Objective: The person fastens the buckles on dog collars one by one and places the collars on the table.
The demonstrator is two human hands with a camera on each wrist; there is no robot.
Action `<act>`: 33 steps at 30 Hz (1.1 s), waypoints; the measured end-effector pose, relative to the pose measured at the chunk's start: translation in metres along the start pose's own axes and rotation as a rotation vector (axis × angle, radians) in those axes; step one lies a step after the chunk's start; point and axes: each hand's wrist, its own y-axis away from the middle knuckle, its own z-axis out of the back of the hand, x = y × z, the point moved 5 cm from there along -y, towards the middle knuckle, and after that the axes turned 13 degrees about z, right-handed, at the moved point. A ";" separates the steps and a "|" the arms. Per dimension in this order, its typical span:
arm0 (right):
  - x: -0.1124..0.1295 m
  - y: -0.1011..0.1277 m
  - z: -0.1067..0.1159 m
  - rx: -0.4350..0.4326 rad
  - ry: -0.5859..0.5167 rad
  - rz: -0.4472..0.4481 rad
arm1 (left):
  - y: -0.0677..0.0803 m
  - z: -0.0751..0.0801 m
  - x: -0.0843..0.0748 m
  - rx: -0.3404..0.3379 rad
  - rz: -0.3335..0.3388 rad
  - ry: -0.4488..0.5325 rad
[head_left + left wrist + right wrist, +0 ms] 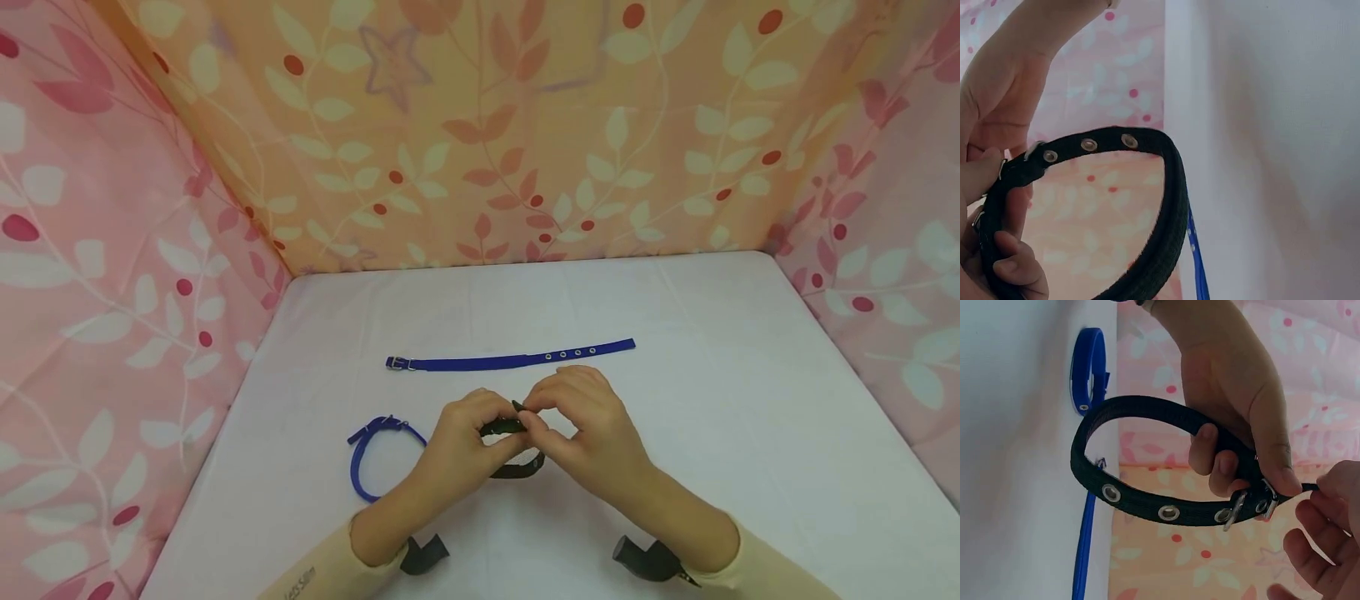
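A black collar (519,468) with metal eyelets is looped and held just above the white table (750,417). My left hand (480,427) grips it at the metal buckle (1247,509), with the fingers (1219,465) curled round the strap and the thumb on the buckle. My right hand (536,417) pinches the strap's free end just past the buckle. In the left wrist view the black loop (1169,206) curves out from my left fingers (1016,262). The loop's lower part hangs between both hands.
A straight blue collar (510,360) lies flat beyond the hands. A buckled blue collar (375,457) lies in a loop to the left of my left hand. Floral cloth walls (112,292) close in the table on three sides.
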 end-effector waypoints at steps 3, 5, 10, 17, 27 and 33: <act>-0.006 0.001 -0.001 0.115 -0.045 -0.069 | -0.002 0.002 0.003 -0.011 0.036 0.035; -0.012 0.003 -0.001 0.210 -0.050 -0.151 | -0.003 0.005 0.006 -0.015 0.080 0.093; -0.023 0.008 0.000 0.342 -0.038 -0.308 | -0.005 0.014 0.012 -0.014 0.241 0.248; -0.026 0.012 -0.005 0.264 -0.010 -0.289 | -0.005 0.016 0.008 0.034 0.244 0.348; -0.024 0.008 -0.005 0.164 -0.037 -0.192 | -0.008 0.022 0.005 -0.017 0.125 0.405; -0.025 0.006 -0.002 0.177 -0.061 -0.187 | -0.007 0.028 0.006 -0.037 0.181 0.388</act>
